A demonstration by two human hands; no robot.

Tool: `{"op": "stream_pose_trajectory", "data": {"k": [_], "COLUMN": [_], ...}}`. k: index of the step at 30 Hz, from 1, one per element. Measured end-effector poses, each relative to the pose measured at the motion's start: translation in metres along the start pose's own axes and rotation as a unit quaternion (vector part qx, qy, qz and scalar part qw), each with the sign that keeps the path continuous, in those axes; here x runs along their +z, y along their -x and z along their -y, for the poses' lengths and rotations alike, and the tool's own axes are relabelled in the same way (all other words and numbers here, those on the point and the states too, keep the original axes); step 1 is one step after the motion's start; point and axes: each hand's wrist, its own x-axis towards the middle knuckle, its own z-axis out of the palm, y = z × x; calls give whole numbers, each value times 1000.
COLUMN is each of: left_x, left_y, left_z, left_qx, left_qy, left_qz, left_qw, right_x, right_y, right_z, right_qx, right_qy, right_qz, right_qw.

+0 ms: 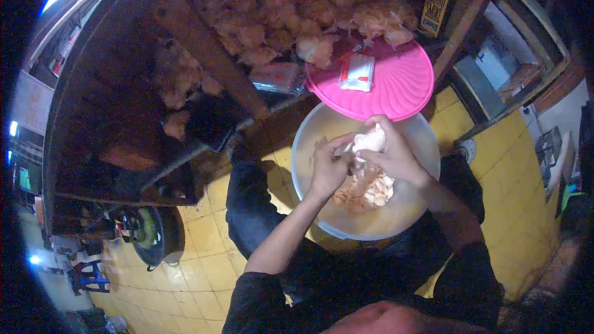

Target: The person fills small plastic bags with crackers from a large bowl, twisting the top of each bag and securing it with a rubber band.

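Over a large translucent tub (301,148), my two hands meet around a white lump (370,141) that looks like a garlic bulb. My right hand (391,156) wraps round it from the right, thumb across its front. Fingers of my left hand (333,164) are pinched together at its left side; what they hold there is too small to make out. Below the hands, pale cloves and brownish peel (371,192) lie in the tub. A pink ribbed lid (402,86) rests at the tub's far edge, with a white and red packet (357,73) on it.
Beyond the lid, a dark wooden shelf (241,80) holds a heap of pale bulbs (266,12) and a yellowish box (435,6). A clear packet (276,78) lies left of the lid. A black basin (176,235) stands on the yellow tiled floor (204,272) at left.
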Motion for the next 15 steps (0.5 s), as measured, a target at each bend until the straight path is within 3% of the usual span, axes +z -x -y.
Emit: {"op": "stream_pose_trajectory", "data": {"k": [2,3,5,6,7,8,9,11,12,13,14,15], "left_x": [3,4,2,1,-2,-5,-6,-6,-6,-6,-6,-6], "left_y": [3,5,7,8,6,1,0,3,4,3,0,0], "left_z": [-8,-15,-25,-26,-18,-3,-5,-12,-18,-15,-9,-9], "left_qx": [-19,-37,-33,-29,-31,29,89,44,1,2,43,83], "left_qy": [59,116,79,41,44,-43,-131,-90,-51,-50,-89,-128], "left_qz": [13,26,48,68,65,49,32,35,41,39,20,2], "left_qw": [998,992,995,996,996,997,987,994,998,998,995,988], "right_x": [3,3,3,2,1,0,-3,-7,-5,-3,-2,-1], "right_y": [2,4,7,8,8,9,9,6,7,7,7,7], "right_z": [12,10,6,6,7,7,5,3,1,-1,-2,0], "right_qx": [40,41,-26,-26,-43,-60,-58,28,29,0,-30,-30], "right_qy": [127,127,211,212,201,189,190,43,44,93,142,143], "right_qz": [-38,-37,11,15,80,145,150,205,207,153,97,99], "right_qw": [990,990,977,977,975,969,968,977,977,984,985,984]}}
